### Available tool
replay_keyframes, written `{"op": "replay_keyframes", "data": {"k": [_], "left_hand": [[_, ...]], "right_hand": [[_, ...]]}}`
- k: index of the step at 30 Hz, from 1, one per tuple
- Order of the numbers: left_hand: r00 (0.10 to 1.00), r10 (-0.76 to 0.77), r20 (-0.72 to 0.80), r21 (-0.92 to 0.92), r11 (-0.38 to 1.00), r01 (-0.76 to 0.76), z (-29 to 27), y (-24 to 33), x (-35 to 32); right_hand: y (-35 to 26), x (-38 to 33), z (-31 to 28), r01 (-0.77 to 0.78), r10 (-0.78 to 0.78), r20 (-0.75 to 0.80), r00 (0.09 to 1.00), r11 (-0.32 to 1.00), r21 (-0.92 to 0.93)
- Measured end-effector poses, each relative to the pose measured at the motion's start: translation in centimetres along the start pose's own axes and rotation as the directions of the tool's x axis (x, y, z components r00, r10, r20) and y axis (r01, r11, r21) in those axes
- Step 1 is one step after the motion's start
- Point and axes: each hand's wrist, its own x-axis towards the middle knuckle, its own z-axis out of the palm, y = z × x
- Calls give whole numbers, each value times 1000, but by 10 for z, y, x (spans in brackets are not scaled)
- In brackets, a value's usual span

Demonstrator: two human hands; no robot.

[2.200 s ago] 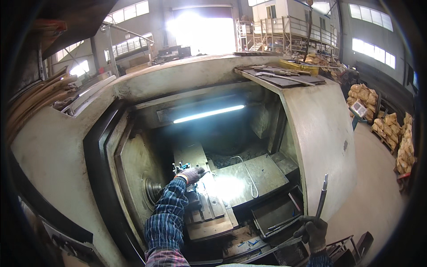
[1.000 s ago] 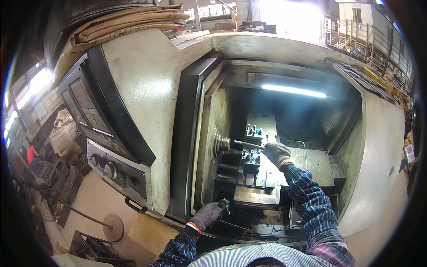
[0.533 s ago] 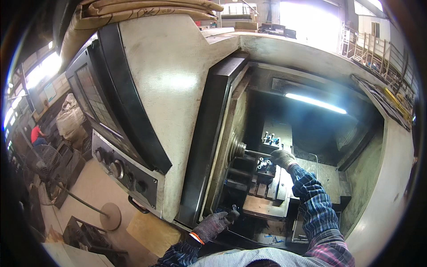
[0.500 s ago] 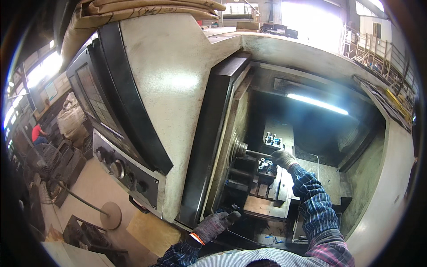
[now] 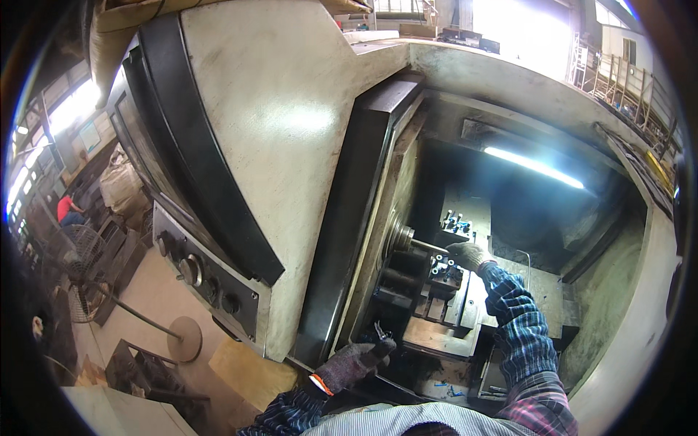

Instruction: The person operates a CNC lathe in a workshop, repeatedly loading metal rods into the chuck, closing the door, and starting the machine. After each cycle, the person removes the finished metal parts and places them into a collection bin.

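My right hand (image 5: 469, 256), in a pale knit glove, reaches into the lathe's work area and is closed around the free end of a slim metal rod (image 5: 429, 247). The rod's other end sits in the round chuck (image 5: 402, 236) on the left wall. Just below that hand is a tool holder (image 5: 445, 270) with several bolts; a second tool holder (image 5: 456, 223) stands farther back. My left hand (image 5: 350, 367), in a dark glove with an orange-edged cuff, is closed near the front edge of the opening. A dark thing with a shiny tip (image 5: 382, 334) shows at its fingers, too unclear to name.
A dark sliding door (image 5: 360, 211) stands left of the opening, beside a control panel with knobs (image 5: 190, 270). A lit tube lamp (image 5: 534, 167) hangs inside. Small blue bits (image 5: 451, 390) lie low in the machine. Farther left are a floor fan (image 5: 80, 254) and a person in red (image 5: 67, 208).
The view has shifted a little, so the machine sits farther right. My left hand has tilted up, and the dark shiny-tipped thing at its fingers shows more. My right hand stays at the rod.
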Motion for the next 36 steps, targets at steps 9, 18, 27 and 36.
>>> {"op": "replay_keyframes", "data": {"k": [9,18,27,36], "left_hand": [[817,532,223,578,603,-551,7,-60,44],[723,501,-476,-262,704,-660,-13,-27,-95],[-382,408,-829,551,712,-436,-90,-32,-126],[-515,441,-735,552,831,-75,-93,-16,-104]], "right_hand": [[8,-14,-23,-270,299,130,945,941,-203],[1,-38,-31,-326,344,77,936,761,561],[24,6,4,-206,114,172,978,514,833],[-100,35,-2,66,-65,5,998,997,-50]]}}
